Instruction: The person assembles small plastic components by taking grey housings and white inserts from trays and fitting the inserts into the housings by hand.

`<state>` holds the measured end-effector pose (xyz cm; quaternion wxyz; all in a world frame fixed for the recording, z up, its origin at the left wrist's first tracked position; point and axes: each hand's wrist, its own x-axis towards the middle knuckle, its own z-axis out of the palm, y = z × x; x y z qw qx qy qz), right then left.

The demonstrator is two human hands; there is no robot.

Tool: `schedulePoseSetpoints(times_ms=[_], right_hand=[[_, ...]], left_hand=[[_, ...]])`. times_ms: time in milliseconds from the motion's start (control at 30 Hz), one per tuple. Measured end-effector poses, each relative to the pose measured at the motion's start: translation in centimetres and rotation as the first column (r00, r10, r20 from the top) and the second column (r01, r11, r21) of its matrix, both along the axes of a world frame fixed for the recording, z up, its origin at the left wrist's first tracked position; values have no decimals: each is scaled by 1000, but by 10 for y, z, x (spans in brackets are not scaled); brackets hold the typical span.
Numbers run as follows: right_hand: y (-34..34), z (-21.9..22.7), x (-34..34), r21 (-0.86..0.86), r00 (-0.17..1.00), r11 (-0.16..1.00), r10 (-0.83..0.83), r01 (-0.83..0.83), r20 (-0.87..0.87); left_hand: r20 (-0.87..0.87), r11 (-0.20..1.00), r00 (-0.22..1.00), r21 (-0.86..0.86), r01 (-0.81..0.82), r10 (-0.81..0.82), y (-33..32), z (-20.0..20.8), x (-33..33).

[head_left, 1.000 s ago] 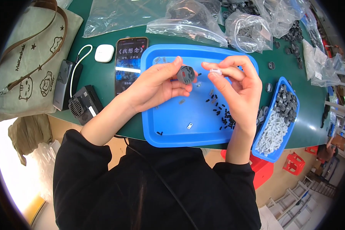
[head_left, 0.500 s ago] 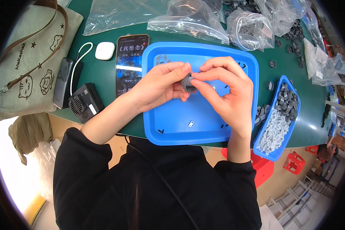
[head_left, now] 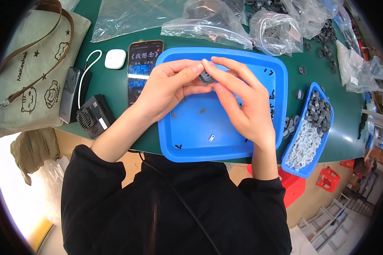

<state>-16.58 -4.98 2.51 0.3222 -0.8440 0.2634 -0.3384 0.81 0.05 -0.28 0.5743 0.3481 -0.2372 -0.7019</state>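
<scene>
Above the blue tray [head_left: 191, 131], both hands meet around a small round grey plastic part [head_left: 206, 77]. My left hand [head_left: 168, 87] pinches it from the left between thumb and fingers. From the other side, my right hand [head_left: 244, 97] closes in, its index fingertip at the part's top and its thumb at the lower edge. The fingers cover most of the part. On the tray floor lies a small white piece with holes [head_left: 211, 137]. Tiny black pieces [head_left: 272, 104] sit along the tray's right side, with a few more at its lower left.
A smaller blue tray [head_left: 303, 174] at the right holds white pieces [head_left: 303, 146] and dark grey pieces [head_left: 318, 108]. Clear plastic bags [head_left: 208, 25] lie along the back. To the left are a phone [head_left: 134, 80], a white case [head_left: 115, 59], a black device [head_left: 95, 114] and a cloth bag [head_left: 34, 72].
Both hands have moved slightly up with the grey part, which is now more covered by the fingers. My right hand's fingers have straightened and leaned over it.
</scene>
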Motion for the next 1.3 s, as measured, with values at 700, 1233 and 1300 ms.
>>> schedulePoseSetpoints(times_ms=[700,1233,1300], right_hand=[[4,-8,7,585,982,802,-183,116,56],[-4,-2,-1,372,977,925,1,-82,214],[-4,-1,0,267,987,962,14,-58,163]], left_hand=[[338,984,933,-165,-69,122,10,0,-14],[-200,977,956,-34,210,-212,3,-4,3],[-105,988,982,3,157,-156,6,-5,-3]])
